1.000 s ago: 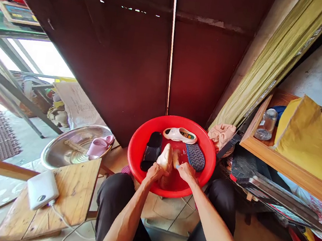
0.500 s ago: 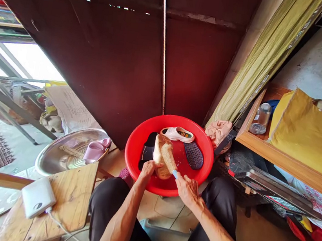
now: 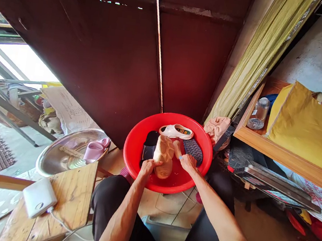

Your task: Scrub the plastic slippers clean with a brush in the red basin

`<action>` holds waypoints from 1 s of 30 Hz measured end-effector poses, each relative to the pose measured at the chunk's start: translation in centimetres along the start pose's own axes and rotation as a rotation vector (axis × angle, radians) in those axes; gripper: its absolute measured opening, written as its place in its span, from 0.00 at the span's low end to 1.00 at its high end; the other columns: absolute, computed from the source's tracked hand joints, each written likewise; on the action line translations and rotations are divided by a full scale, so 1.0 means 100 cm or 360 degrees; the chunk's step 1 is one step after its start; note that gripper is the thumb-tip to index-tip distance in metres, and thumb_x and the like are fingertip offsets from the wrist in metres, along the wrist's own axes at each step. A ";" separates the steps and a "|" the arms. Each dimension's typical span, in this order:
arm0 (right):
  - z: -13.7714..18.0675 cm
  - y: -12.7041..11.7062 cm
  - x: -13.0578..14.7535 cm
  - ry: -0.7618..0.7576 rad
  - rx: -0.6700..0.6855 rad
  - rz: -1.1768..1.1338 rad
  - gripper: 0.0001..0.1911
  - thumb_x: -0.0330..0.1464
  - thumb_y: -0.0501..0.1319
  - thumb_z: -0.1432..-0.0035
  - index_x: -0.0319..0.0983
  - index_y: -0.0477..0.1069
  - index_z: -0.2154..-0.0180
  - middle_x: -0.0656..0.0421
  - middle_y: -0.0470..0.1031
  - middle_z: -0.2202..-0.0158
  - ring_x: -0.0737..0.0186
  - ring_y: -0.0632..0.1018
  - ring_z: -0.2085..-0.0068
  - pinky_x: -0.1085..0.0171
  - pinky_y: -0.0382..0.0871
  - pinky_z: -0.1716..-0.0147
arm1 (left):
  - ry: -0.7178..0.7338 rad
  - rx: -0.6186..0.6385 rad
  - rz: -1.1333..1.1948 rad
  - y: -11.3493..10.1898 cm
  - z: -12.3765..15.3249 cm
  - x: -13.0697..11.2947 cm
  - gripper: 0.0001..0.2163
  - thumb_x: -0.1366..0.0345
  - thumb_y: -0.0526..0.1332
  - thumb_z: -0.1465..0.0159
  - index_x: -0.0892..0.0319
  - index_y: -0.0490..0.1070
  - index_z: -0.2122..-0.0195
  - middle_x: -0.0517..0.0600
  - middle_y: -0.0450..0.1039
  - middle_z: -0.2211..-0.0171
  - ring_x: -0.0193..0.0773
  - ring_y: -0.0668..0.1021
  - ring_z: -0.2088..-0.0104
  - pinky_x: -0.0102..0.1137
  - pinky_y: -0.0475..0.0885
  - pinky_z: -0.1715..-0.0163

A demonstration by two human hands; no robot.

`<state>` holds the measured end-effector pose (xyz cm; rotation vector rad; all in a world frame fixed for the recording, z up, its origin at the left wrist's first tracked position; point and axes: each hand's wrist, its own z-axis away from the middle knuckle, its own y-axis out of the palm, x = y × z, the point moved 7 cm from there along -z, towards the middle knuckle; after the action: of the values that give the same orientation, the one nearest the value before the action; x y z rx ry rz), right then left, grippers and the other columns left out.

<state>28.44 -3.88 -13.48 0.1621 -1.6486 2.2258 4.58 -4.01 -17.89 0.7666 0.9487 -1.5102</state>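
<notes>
right in the middle of it now: the left hand (image 3: pixel 148 168) has the pale shoe (image 3: pixel 163 156) by its lower edge, fingers (image 3: pixel 155 163) closed against the side, holding it tilted, sole up, just over the red basin (image 3: pixel 131 168), low in the middle of the frame. the right hand (image 3: pixel 188 162) comes in close beside it, fingers curled round what looks like a blue handle (image 3: pixel 180 157), though most of that is hidden, so i can't call the whole tool.

that shoe looks like light, soft foam, likely bendy and slick when wet, so the firm place to take hold looks like the thick edge of the sole, right where the left hand is.

around it in the basin: a white slide (image 3: pixel 176 131) at the top, a dark slipper (image 3: pixel 150 144) on the left, a navy sole (image 3: pixel 192 150) on the right, with a wet shine on the red floor.

off to the left, a steel tray (image 3: pixel 55 158) carries a pink slipper (image 3: pixel 94 151); below it, a white box (image 3: pixel 39 197) sits on a wooden stool (image 3: pixel 76 200). to the right, a peach cloth (image 3: pixel 217 130) lies by the rim, with a yellow bag (image 3: pixel 305 123) on the shelf above.
</notes>
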 end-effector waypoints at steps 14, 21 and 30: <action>0.083 0.003 -0.036 -0.0333 -0.0404 -0.0273 0.25 0.36 0.53 0.22 0.41 0.77 0.32 0.51 0.86 0.50 0.56 0.84 0.53 0.66 0.71 0.55 | -0.0139 0.0288 0.0565 0.011 0.001 0.001 0.23 0.58 0.74 0.47 0.65 0.82 0.52 0.59 0.86 0.62 0.49 0.86 0.61 0.34 0.80 0.66; 0.026 -0.024 0.008 -0.0230 -0.0261 -0.0016 0.24 0.37 0.54 0.22 0.46 0.76 0.32 0.51 0.86 0.48 0.57 0.84 0.51 0.66 0.68 0.55 | -0.0164 0.0215 0.0488 0.009 -0.002 0.004 0.18 0.59 0.76 0.52 0.65 0.82 0.63 0.54 0.83 0.71 0.43 0.83 0.70 0.31 0.72 0.71; 0.029 -0.001 -0.015 -0.0152 -0.0068 -0.1169 0.47 0.72 0.58 0.50 0.35 0.87 0.63 0.60 0.66 0.85 0.60 0.69 0.81 0.62 0.60 0.79 | -0.0046 0.0118 0.0793 0.010 0.000 0.009 0.20 0.52 0.78 0.55 0.61 0.80 0.68 0.58 0.82 0.69 0.47 0.83 0.66 0.36 0.73 0.65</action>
<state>29.54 -6.96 -12.94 0.7399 -1.3715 1.6356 5.48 -4.49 -18.81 0.9505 0.6204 -1.1184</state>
